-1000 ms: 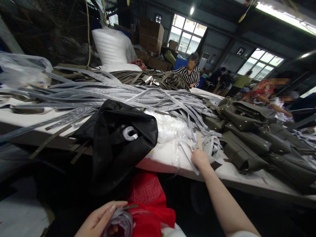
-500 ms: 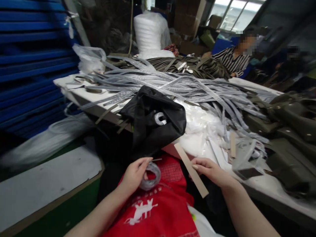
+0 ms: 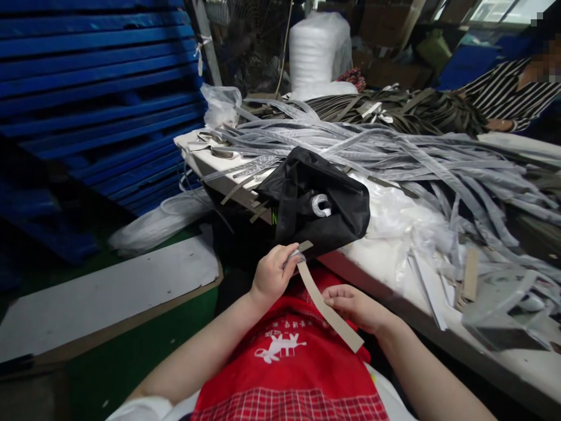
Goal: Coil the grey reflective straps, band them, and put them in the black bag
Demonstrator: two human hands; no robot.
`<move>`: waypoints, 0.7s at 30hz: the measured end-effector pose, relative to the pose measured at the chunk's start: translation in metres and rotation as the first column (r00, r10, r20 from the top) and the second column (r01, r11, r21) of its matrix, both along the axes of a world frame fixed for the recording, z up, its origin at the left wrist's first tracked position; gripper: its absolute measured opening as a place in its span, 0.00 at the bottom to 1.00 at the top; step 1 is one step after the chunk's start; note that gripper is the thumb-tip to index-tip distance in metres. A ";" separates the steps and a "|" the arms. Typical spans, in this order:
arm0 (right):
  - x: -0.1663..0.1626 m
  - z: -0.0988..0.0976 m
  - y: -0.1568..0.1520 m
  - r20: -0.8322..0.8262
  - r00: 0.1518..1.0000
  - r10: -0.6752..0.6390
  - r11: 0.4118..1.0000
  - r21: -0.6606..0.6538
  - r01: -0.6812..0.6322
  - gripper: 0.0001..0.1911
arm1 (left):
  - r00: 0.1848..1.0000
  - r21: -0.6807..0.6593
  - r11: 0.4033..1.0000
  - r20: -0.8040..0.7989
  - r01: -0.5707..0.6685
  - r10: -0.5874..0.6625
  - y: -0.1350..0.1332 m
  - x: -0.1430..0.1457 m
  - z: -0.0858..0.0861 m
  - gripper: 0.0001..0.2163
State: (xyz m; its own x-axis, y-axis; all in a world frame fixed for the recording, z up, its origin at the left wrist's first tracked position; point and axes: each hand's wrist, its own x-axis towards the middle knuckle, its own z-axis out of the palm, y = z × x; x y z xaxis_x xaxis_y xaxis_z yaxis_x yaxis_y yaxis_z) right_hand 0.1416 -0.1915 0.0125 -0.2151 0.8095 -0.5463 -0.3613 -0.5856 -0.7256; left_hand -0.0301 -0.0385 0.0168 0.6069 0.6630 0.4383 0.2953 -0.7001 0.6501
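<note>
At the centre of the frame, your left hand (image 3: 274, 272) is clamped on a coil (image 3: 300, 256), mostly hidden by the fingers. A beige strip's (image 3: 331, 310) upper end meets it; your right hand (image 3: 355, 304) pinches the strip partway down. Above, a black bag (image 3: 346, 223) holds a pale ring (image 3: 316, 204); straps (image 3: 377, 146) cover the tabletop (image 3: 517, 358) beyond. You seem to be wrapping coil with strip, which calls for a firm left grip.

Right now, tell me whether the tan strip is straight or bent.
Gently bent: the strip curves from its upper end at the left hand to its lower end, past the right hand's fingertips.
</note>
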 end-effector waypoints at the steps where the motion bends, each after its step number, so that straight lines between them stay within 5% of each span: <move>1: 0.001 0.001 0.000 0.025 0.999 0.021 1.000 0.007 -0.021 0.16 | 1.000 -0.004 1.000 0.005 0.006 -0.006 0.002 0.001 -0.001 0.13; 11: -0.002 -0.002 0.010 0.096 0.995 0.033 0.999 0.011 -0.034 0.19 | 0.998 -0.086 0.996 0.068 0.012 -0.006 0.005 0.012 -0.005 0.13; 17: -0.033 -0.011 0.031 0.236 0.907 -0.349 0.936 0.133 0.326 0.28 | 0.995 0.142 0.985 0.019 0.097 -0.101 -0.006 0.016 -0.005 0.14; 21: -0.049 -0.014 0.044 0.016 0.867 -0.498 0.859 0.147 0.491 0.28 | 0.994 0.264 0.959 0.028 0.099 -0.110 -0.004 0.019 -0.011 0.14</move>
